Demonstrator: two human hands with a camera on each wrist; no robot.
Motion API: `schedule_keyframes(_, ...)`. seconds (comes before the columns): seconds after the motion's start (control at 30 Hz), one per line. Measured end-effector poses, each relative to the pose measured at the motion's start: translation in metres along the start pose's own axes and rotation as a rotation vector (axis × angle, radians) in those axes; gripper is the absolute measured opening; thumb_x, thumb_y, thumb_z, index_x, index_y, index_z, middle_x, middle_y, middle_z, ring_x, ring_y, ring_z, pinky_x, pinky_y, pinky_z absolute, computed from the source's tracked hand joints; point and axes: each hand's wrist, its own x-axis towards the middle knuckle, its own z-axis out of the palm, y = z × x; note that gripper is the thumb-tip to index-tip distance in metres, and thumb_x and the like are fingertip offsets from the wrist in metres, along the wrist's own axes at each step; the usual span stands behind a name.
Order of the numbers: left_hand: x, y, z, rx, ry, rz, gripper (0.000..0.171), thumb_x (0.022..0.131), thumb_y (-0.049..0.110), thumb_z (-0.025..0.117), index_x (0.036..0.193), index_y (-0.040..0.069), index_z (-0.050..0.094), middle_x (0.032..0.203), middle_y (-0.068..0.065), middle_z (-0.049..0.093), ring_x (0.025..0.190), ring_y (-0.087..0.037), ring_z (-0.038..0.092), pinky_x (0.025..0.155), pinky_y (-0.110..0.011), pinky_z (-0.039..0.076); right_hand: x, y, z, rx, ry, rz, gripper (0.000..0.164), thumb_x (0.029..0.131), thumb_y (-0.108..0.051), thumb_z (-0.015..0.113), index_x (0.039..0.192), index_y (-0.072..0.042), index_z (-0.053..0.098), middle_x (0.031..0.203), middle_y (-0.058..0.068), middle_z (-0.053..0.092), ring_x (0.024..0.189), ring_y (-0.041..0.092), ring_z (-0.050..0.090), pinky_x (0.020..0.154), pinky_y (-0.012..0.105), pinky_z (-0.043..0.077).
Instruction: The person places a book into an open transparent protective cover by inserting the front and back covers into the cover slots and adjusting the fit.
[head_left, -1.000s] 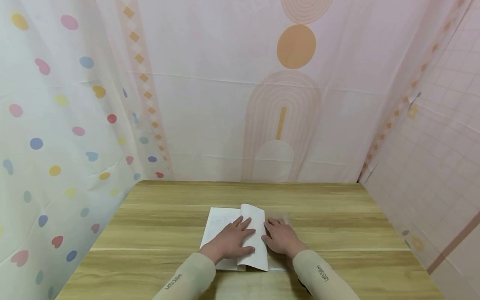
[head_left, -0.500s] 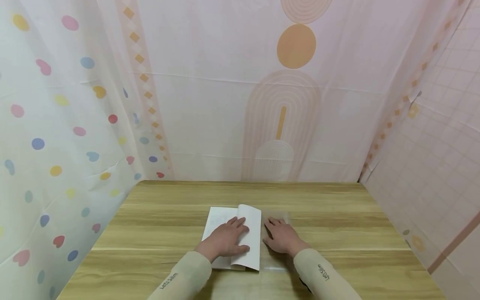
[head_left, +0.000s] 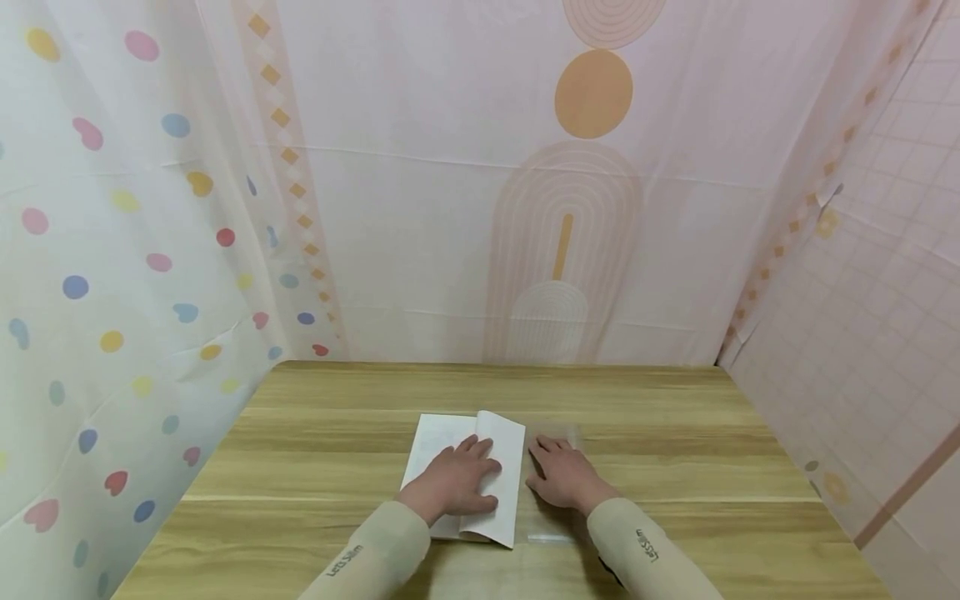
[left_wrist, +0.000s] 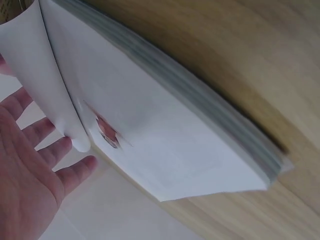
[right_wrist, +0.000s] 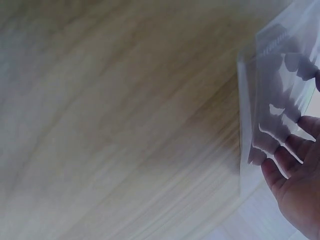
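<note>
White page (head_left: pixel 510 475): its free edge sits a little farther left than a second ago, more clearly apart from the right hand (head_left: pixel 566 477); the left hand (head_left: pixel 456 482) has shifted left too.
Left hand: lying over the page, fingers spread, gripping nothing.
Right hand: fingers apart, resting on the clear plastic (right_wrist: pixel 272 100), not clamped.
Page feel: thin, curls readily, probably creases easily; I'd lift it by that free edge.
Book (head_left: pixel 438 429): on the near part of the table (head_left: pixel 322 467), under page and left hand; thick, likely the weightiest thing, best steadied flat.
Plastic: just right of the book; looks floppy and slick, so pinch its outer border. Whether it's joined, I can't tell.
Patterned curtain (head_left: pixel 412 233): hanging beyond.
</note>
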Motion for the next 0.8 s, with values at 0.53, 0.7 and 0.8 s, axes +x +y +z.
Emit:
schedule_keyframes(0.53, 0.008, 0.017, 0.006, 0.065, 0.037, -0.02, 0.054, 0.091, 0.054, 0.059, 0.134, 0.021, 0.062, 0.152, -0.01, 0.043, 0.142, -0.033, 0.034, 0.104, -0.055, 0.041, -0.001, -0.002, 0.001, 0.035, 0.039, -0.026, 0.053, 0.1, -0.033, 0.056, 0.142, -0.002, 0.052, 0.147, 0.022, 0.045, 0.134, 0.043, 0.04, 0.101, 0.061, 0.038)
schedule_keyframes(0.7, 0.007, 0.019, 0.005, 0.069, 0.051, -0.038, 0.054, 0.092, 0.053, 0.059, 0.134, 0.019, 0.061, 0.152, -0.011, 0.043, 0.142, -0.034, 0.034, 0.102, -0.056, 0.042, 0.0, -0.003, 0.004, 0.026, 0.048, -0.046, 0.053, 0.099, -0.031, 0.057, 0.142, 0.0, 0.052, 0.147, 0.022, 0.045, 0.134, 0.043, 0.04, 0.101, 0.06, 0.039)
schedule_keyframes(0.8, 0.008, 0.02, 0.007, 0.071, 0.06, -0.048, 0.054, 0.093, 0.052, 0.059, 0.135, 0.019, 0.061, 0.152, -0.012, 0.042, 0.142, -0.035, 0.035, 0.101, -0.056, 0.043, 0.0, -0.003, 0.005, 0.017, 0.045, -0.049, 0.053, 0.1, -0.032, 0.057, 0.142, -0.001, 0.051, 0.148, 0.021, 0.044, 0.135, 0.042, 0.04, 0.102, 0.059, 0.039)
